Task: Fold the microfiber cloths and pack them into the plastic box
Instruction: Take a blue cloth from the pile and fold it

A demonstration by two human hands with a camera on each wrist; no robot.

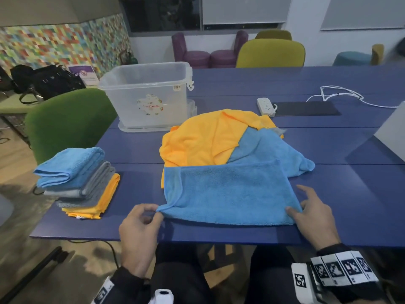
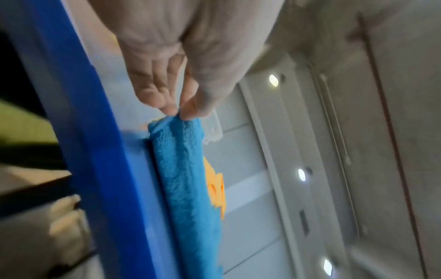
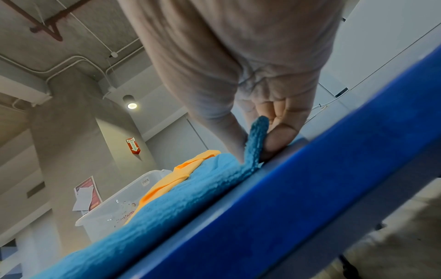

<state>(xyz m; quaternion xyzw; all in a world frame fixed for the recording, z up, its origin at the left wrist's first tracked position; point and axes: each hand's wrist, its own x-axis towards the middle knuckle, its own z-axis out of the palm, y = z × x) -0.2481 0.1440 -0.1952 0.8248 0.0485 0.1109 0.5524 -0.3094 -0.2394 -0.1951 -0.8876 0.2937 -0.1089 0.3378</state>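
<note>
A light blue microfiber cloth (image 1: 228, 191) lies folded in half near the front edge of the blue table (image 1: 328, 194). My left hand (image 1: 140, 229) pinches its near left corner (image 2: 176, 117) between thumb and fingertips. My right hand (image 1: 313, 218) pinches the near right corner (image 3: 257, 136) between thumb and a finger. Behind it lie an orange cloth (image 1: 201, 139) and another blue cloth (image 1: 269, 150), both loose. At the left stands a stack of folded cloths (image 1: 76, 183), blue on grey on orange. The clear plastic box (image 1: 146, 93) stands open at the back left.
A white power strip (image 1: 266, 106) and a dark mat (image 1: 306, 108) lie behind the cloths, with a white cable (image 1: 337, 93) further back. A green chair (image 1: 70, 121) stands left of the table. A grey laptop lid (image 1: 392, 132) sits at the right edge.
</note>
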